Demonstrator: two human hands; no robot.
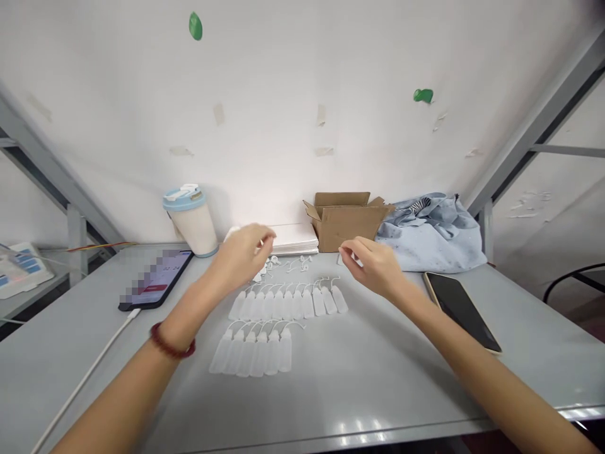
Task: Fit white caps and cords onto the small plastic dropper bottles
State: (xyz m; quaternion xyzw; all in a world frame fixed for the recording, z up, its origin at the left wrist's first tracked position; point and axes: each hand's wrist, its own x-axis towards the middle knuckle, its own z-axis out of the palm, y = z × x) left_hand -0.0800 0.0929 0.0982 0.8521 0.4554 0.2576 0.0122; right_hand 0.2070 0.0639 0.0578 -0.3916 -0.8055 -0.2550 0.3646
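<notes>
My left hand is over the back of the table, its fingers curled and the thumb close to the fingertips. Anything between them is hidden. Beside and below it lie small white caps and loose white tailed pieces. My right hand is in front of the carton with thumb and forefinger pinched together. A whitish bit shows at its fingertips, too small to name. Between my forearms lie two rows of translucent squeeze bottles, a back row and a shorter front row, with thin white strands at their necks.
A lidded cup, a stack of white boxes or sheets, an open cardboard box and blue cloth line the wall. A phone with a cable lies left; another phone lies by my right forearm.
</notes>
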